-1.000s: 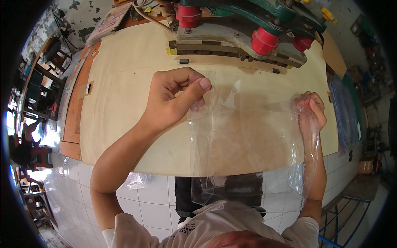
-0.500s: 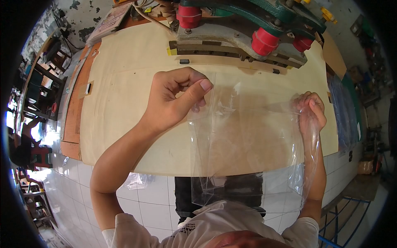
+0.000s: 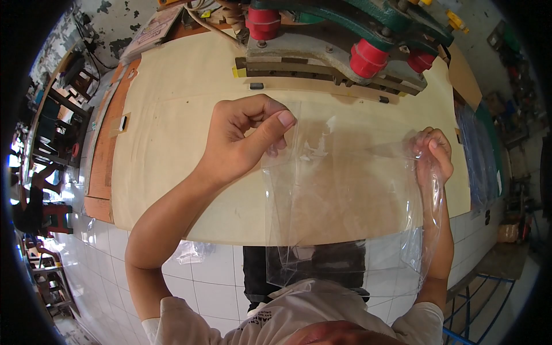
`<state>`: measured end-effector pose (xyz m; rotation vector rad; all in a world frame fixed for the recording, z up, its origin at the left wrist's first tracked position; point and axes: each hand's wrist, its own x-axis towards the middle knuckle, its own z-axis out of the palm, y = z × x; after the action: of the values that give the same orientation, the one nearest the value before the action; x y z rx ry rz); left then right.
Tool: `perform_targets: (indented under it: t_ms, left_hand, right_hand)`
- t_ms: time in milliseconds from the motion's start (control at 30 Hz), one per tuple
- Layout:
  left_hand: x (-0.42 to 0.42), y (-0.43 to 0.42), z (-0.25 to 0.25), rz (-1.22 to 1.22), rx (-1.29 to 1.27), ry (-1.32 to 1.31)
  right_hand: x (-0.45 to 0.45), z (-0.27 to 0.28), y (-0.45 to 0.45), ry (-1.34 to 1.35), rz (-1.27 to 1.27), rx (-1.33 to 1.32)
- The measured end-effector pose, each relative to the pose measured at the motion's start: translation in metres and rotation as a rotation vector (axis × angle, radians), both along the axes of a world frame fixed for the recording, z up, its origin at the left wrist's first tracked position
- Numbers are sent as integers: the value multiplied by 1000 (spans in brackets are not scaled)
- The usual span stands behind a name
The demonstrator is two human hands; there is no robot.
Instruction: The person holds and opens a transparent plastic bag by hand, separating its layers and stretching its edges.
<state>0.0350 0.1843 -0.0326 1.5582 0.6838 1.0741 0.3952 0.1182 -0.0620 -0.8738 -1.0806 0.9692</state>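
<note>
A clear plastic sheet point(image 3: 351, 201) hangs between my two hands, over the front edge of the cream-covered table point(image 3: 161, 126). Thumb and fingers of my left hand point(image 3: 247, 135) pinch its upper left corner. At the right, my right hand point(image 3: 432, 152) is closed on the sheet's upper right part, and some of the film lies in front of its fingers and forearm. The lower part of the sheet reaches down in front of my dark trousers and light shirt. Whether it is one layer or several, I cannot tell.
A green machine point(image 3: 345, 17) with red knobs and a long metal bar point(image 3: 328, 72) stands at the table's back. Small dark blocks point(image 3: 256, 86) lie before it. Folded bluish plastic point(image 3: 480, 155) is at the right edge. Stools and a blue metal frame point(image 3: 483, 299) stand on the floor.
Both hands keep nearly the same place and grip. Only the reflections on the plastic sheet have shifted slightly. In the far left background, a dark shape has moved a little.
</note>
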Motion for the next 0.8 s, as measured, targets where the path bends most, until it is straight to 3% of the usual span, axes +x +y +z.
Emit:
perform_targets:
  t_ms: [800]
  left_hand:
    - [-1,0,-2,-49,-30,-27]
  right_hand:
    - [3,-1,-1,-62,-35,-15]
